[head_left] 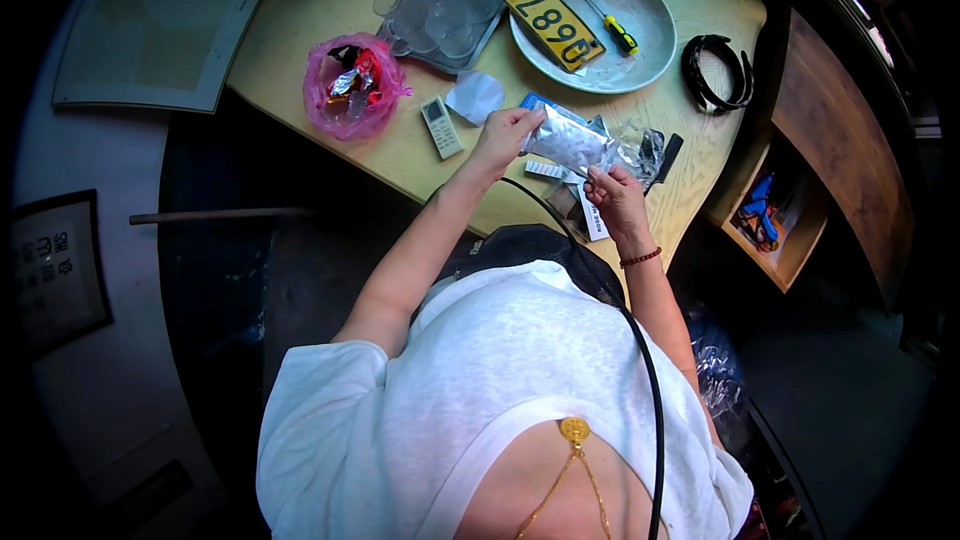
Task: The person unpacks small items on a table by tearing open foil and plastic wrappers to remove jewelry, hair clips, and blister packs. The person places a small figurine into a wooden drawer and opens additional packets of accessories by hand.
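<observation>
Between my two hands a silver foil packet (570, 141) is stretched over the wooden table. My left hand (507, 140) pinches its upper left end, and my right hand (616, 198) grips its lower right end. Under and behind the packet lies something blue and flat (541, 102), partly covered. Crumpled clear plastic (634, 150) and a black object (670, 157) are just right of the packet. A small white box (544, 170) and a printed white card (596, 223) lie below it. A white remote control (441, 127) rests left of my left hand.
A pink plastic bag (352, 87) with wrappers sits at the left. Farther back are a tray of clear cups (440, 15) and a large white dish (655, 15) holding a yellow plate (552, 23) and a screwdriver (620, 35). A black coil (745, 80) lies right, beside an open drawer (790, 265).
</observation>
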`<state>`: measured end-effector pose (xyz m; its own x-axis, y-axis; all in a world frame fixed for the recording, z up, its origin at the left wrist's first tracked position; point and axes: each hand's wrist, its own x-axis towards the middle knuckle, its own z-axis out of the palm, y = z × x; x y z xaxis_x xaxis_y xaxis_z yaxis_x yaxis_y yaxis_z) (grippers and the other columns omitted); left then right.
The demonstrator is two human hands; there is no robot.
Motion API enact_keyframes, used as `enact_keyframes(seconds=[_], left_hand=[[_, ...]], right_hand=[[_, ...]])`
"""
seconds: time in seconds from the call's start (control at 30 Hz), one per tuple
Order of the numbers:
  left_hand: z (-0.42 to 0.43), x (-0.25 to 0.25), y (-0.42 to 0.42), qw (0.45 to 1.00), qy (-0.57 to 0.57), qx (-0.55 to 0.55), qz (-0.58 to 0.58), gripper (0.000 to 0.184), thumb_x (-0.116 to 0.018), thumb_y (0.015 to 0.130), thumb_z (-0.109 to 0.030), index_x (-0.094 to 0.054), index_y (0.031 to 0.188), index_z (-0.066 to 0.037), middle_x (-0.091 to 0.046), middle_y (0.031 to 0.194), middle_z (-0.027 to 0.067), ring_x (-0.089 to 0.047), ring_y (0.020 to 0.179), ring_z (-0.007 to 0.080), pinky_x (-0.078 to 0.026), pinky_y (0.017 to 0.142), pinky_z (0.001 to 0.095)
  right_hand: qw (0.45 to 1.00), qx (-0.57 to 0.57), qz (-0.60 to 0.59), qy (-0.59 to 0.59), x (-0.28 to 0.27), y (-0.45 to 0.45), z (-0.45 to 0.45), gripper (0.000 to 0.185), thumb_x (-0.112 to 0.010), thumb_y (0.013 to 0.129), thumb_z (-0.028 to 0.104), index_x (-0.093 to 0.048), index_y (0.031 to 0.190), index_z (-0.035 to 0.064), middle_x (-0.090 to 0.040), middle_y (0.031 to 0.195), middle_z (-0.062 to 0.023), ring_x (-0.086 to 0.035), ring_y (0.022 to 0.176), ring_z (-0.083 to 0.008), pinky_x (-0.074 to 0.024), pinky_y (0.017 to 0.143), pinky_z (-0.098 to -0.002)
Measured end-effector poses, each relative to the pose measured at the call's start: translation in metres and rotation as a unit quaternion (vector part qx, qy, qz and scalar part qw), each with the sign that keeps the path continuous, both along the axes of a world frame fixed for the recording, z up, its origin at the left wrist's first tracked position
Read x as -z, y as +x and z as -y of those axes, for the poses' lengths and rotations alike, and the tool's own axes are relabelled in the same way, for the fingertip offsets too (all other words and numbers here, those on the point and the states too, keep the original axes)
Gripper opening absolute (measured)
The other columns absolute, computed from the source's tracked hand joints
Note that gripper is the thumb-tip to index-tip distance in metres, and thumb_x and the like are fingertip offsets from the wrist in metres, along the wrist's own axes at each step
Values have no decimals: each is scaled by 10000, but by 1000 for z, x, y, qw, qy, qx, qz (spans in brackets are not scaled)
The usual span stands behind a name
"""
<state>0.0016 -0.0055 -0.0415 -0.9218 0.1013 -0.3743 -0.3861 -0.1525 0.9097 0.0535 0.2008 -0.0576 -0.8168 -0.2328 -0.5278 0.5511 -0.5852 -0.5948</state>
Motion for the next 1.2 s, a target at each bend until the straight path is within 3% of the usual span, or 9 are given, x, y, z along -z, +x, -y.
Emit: enact_keyframes(seconds=[0.7, 0.97, 1.03, 1.17, 1.2], left_hand=[[3, 5, -4, 999, -26, -10, 37, 257, -561, 862, -243, -637, 851, 2, -603, 733, 1, -525, 615, 50, -413, 554, 197], [1, 4, -4, 999, -4, -25, 24, 261, -554, 866, -254, -634, 858, -5, -599, 713, -2, -528, 604, 46, -414, 545, 186], [0, 3, -3, 999, -9, -46, 21, 259, -566, 842, -248, -634, 843, 2, -568, 658, -6, -478, 509, 48, -349, 416, 196], [3, 2, -2, 999, -14, -26, 26, 281, -558, 848, -256, -630, 871, 14, -578, 678, 13, -504, 557, 58, -381, 458, 194], [-1, 0, 0, 992, -116, -38, -34, 293, -569, 843, -270, -611, 926, 9, -591, 759, 32, -536, 654, 94, -409, 560, 219]], right_hand=[[1000, -16, 24, 3, 5, 0, 3, 82, -614, 800, 68, -560, 789, 7, -581, 712, -52, -584, 589, -135, -459, 509, -191], [999, -16, 9, -33, 4, 0, 0, 102, -559, 845, 102, -557, 819, 3, -578, 719, -50, -584, 607, -139, -469, 534, -219], [999, -26, 2, -32, 2, 0, -3, 118, -550, 852, 114, -558, 829, -1, -580, 723, -53, -585, 614, -137, -469, 539, -219], [999, -38, -16, -26, 7, 0, -3, 152, -530, 866, 135, -560, 851, -13, -587, 731, -61, -582, 607, -130, -469, 533, -218], [999, -37, -16, -27, 7, 0, -3, 152, -530, 866, 135, -560, 851, -13, -587, 731, -61, -582, 607, -130, -469, 533, -218]])
